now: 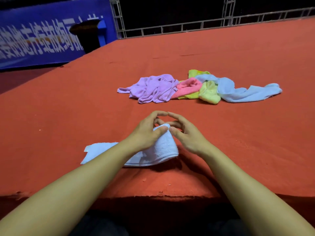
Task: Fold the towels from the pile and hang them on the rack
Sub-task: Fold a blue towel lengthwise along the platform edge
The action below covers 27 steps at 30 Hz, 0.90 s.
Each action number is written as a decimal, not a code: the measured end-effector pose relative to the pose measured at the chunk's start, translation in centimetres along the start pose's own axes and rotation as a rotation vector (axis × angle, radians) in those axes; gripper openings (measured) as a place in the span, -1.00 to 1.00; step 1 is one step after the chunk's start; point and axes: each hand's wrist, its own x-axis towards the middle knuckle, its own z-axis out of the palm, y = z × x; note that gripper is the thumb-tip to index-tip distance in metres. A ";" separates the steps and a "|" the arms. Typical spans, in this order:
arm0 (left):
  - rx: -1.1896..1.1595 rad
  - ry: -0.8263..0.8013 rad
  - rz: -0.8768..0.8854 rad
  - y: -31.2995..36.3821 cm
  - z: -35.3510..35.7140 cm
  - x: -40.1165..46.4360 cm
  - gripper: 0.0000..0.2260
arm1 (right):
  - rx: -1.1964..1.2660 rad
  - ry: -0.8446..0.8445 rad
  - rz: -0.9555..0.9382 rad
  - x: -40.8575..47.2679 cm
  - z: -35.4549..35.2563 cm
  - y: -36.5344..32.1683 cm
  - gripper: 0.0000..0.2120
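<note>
A light blue towel (158,150) lies on the red tabletop (68,116) near its front edge, one end raised into a peak. My left hand (146,132) pinches that raised end between thumb and fingers. My right hand (185,132) meets it from the right, thumb and fingers touching the same corner. The towel's other end lies flat to the left, partly under my left forearm. Farther back lies the pile: a purple towel (153,89), a pink towel (187,86), a yellow-green towel (208,92) and a second light blue towel (238,91), all crumpled. No rack is in view.
A blue banner (42,40) with white lettering stands beyond the table's left edge, with a dark pedestal-like object (87,33) beside it. A grey metal truss (204,23) runs along the far edge. The table's front edge (153,196) is frayed.
</note>
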 end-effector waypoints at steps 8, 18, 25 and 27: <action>-0.257 0.357 0.070 4.1 -9.5 -6.8 -0.66 | -0.120 -0.363 -0.222 5.3 5.2 -12.2 -0.52; -0.108 0.838 0.087 12.7 -20.3 -18.9 -0.71 | 0.183 -0.687 -0.435 7.0 17.7 -26.9 -0.51; -0.007 1.016 -0.068 16.6 -21.3 -30.1 -0.77 | 0.311 -0.965 -0.457 1.3 25.5 -32.2 -0.59; 0.010 1.024 -0.144 17.4 -21.1 -33.3 -0.77 | 0.346 -1.037 -0.430 -0.5 27.4 -32.4 -0.61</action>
